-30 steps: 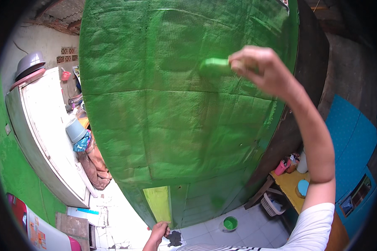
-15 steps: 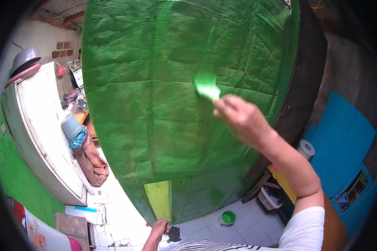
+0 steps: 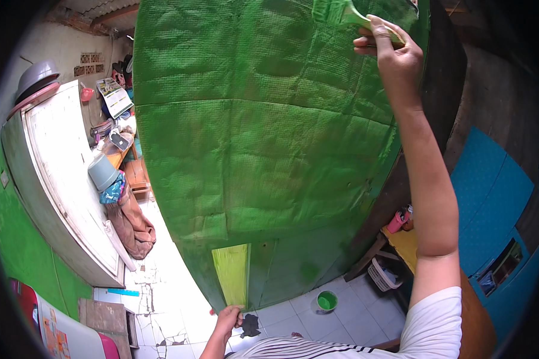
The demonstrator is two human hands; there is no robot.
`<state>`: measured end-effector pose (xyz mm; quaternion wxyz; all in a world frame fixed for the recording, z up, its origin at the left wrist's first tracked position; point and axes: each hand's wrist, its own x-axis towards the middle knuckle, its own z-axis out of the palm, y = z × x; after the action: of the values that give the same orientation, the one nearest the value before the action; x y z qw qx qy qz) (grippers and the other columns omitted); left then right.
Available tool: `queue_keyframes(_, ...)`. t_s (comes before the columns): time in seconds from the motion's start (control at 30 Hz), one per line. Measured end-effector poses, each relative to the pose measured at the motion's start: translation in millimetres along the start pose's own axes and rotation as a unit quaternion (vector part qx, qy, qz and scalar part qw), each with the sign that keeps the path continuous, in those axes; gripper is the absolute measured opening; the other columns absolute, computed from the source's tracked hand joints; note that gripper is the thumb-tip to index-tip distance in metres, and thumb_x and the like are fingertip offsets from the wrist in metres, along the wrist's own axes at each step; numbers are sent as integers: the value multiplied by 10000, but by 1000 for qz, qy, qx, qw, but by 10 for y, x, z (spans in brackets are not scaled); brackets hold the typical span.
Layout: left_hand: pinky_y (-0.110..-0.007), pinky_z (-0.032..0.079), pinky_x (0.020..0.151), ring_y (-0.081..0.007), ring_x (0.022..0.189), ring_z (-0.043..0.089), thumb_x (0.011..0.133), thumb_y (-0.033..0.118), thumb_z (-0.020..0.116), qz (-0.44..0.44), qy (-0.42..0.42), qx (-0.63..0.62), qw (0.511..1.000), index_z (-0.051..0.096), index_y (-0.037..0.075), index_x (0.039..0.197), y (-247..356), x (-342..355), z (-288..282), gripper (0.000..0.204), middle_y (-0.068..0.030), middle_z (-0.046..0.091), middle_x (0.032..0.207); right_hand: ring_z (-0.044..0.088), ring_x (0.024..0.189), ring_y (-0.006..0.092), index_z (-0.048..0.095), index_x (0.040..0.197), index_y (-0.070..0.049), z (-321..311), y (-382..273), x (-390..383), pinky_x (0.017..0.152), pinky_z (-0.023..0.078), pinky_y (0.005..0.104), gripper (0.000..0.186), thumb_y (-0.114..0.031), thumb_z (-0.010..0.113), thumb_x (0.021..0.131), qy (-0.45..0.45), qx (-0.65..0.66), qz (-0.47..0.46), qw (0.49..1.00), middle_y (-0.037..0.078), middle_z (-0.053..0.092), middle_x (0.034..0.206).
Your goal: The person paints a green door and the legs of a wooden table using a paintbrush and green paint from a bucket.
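My right hand [image 3: 395,51] is raised at the upper right, its fingers closed round the pale handle of a paintbrush [image 3: 341,13]. Green-coated bristles lie against the upper part of a tall green panel [image 3: 269,143], whose textured, wrinkled covering is streaked with paint. My left hand [image 3: 229,319] is low, beside the bottom end of a yellow-green strip [image 3: 231,275] on the panel's lower section. Its fingers are curled closed; whatever is in them, if anything, is hidden. A small tub of green paint [image 3: 327,301] stands on the tiled floor.
A white cabinet [image 3: 66,179] with basins on top stands at the left. Beside it are a grey-blue bucket [image 3: 103,172] and a brown cloth [image 3: 135,230]. At the right are a white basket [image 3: 383,275], a yellow-topped table [image 3: 402,246] and blue sheeting [image 3: 491,191].
My right hand has carried the brush up and to the right, from mid-panel to near its top. My left hand stays low with curled fingers. The view has shifted slightly.
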<state>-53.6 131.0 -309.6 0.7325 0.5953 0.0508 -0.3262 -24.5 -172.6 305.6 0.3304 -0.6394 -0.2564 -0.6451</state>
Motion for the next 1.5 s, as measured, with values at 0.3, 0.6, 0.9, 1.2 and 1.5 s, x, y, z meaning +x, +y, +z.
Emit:
queue_keyframes(0.3, -253, 349, 415, -118, 496, 492, 956, 121, 469, -18, 1, -14, 1000, 612, -4, 1059, -110, -86, -138, 216, -37, 559, 663, 655, 658, 124, 630, 1057, 65, 265, -20, -1782, 593, 554, 259, 234, -142, 571, 966, -94, 32, 203, 974, 82, 648, 800)
queue_keyframes(0.6, -272, 375, 423, -144, 501, 510, 946, 113, 448, -4, 36, -16, 999, 620, -9, 1043, -110, -224, -393, 233, -53, 555, 647, 623, 695, 167, 673, 959, -4, 70, -153, -1498, 603, 498, 302, 105, -72, 669, 879, -400, -113, 48, 908, 110, 648, 806)
queue_keyframes(0.9, -251, 353, 427, -123, 502, 499, 941, 103, 462, -13, 58, -32, 998, 607, -13, 1087, -98, -255, -466, 235, -42, 560, 659, 645, 710, 236, 669, 957, 4, 451, -396, 370, 638, 510, 333, 126, -93, 638, 883, -158, -296, -322, 885, 141, 649, 838)
queue_keyframes(1.2, -251, 350, 415, -123, 494, 496, 953, 101, 460, -13, 51, -28, 998, 604, -19, 1085, -180, -238, -469, 229, -48, 558, 665, 607, 721, 198, 607, 1006, 34, 654, -320, -1278, 602, 541, 313, 224, -67, 676, 818, -365, -356, -335, 793, 79, 539, 795)
queue_keyframes(1.5, -259, 354, 409, -130, 493, 504, 951, 111, 470, 3, 55, -42, 998, 602, -21, 1078, -195, -256, -576, 227, -56, 556, 657, 656, 714, 255, 652, 843, -4, 595, -450, -595, 667, 542, 373, 30, -33, 659, 843, -413, -191, -182, 872, 136, 664, 811)
